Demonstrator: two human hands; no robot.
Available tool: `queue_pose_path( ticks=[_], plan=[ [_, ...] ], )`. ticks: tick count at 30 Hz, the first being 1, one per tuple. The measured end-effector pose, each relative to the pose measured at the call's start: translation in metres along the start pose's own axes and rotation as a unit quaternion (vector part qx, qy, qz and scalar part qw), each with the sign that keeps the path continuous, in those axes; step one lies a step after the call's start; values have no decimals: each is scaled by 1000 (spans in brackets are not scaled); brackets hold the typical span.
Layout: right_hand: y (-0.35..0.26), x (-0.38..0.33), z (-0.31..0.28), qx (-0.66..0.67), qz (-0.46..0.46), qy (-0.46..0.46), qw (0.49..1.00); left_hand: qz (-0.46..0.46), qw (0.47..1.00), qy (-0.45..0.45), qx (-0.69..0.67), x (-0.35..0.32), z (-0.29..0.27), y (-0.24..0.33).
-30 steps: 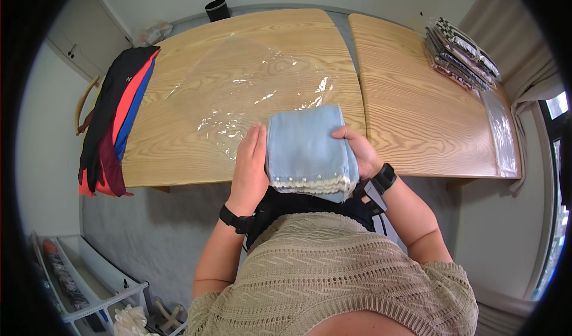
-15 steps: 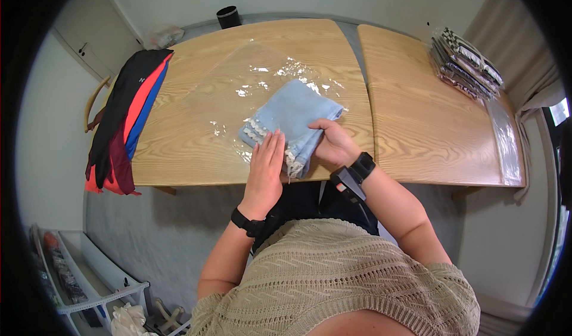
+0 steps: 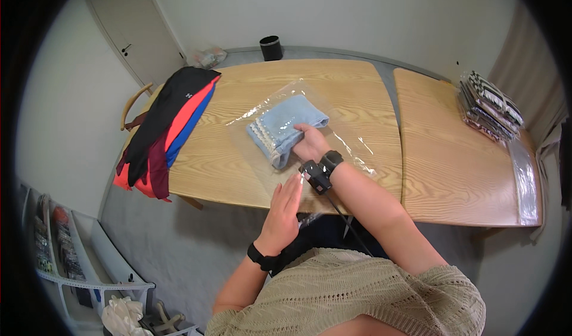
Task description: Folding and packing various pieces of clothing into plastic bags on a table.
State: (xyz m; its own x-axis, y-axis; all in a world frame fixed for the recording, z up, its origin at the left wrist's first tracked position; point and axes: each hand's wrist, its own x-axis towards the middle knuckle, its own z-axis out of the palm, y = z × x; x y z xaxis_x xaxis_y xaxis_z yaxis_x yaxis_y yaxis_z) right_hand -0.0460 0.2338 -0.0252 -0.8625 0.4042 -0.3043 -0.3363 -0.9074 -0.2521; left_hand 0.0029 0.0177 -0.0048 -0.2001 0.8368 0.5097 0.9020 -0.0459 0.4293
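A folded light-blue denim garment (image 3: 285, 121) with white frayed trim lies within the outline of a clear plastic bag (image 3: 353, 151) on the wooden table. My right hand (image 3: 311, 143) grips its near right side, thumb on top and the other fingers underneath, hidden. Film glints around this hand and its wrist, and it appears to be inside the bag. Closer to me, at the table's front edge, my left hand (image 3: 285, 208) is open with straight fingers against the bag's near end. A bit of loose film shows beside it.
Black, red, blue and maroon garments (image 3: 173, 118) drape over the table's left end. On the right-hand table stand a stack of bagged clothes (image 3: 490, 106) and flat clear bags (image 3: 523, 184). A black bin (image 3: 271, 48) is beyond the table; a compartmented rack (image 3: 98, 286) stands lower left.
My right hand has pushed the denim garment farther from me and deeper into the bag. My left hand has come off the garment to the bag's near end. The view has tilted up.
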Motion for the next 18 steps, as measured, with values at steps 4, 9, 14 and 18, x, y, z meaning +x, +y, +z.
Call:
queue_pose_path(
  ticks=[4,9,14,18],
  plan=[
    [-11,38,-20,-89,109,19,990,5,1000,-6,-20,-3,-9,4],
    [8,48,-1,-167,70,74,981,-3,1000,-2,-18,-11,-20,4],
    [8,64,-9,-132,39,36,990,-4,1000,-12,-20,-14,-22,3],
    [14,53,-5,-149,13,4,989,-2,999,-15,-29,-23,-19,-3]
  ],
)
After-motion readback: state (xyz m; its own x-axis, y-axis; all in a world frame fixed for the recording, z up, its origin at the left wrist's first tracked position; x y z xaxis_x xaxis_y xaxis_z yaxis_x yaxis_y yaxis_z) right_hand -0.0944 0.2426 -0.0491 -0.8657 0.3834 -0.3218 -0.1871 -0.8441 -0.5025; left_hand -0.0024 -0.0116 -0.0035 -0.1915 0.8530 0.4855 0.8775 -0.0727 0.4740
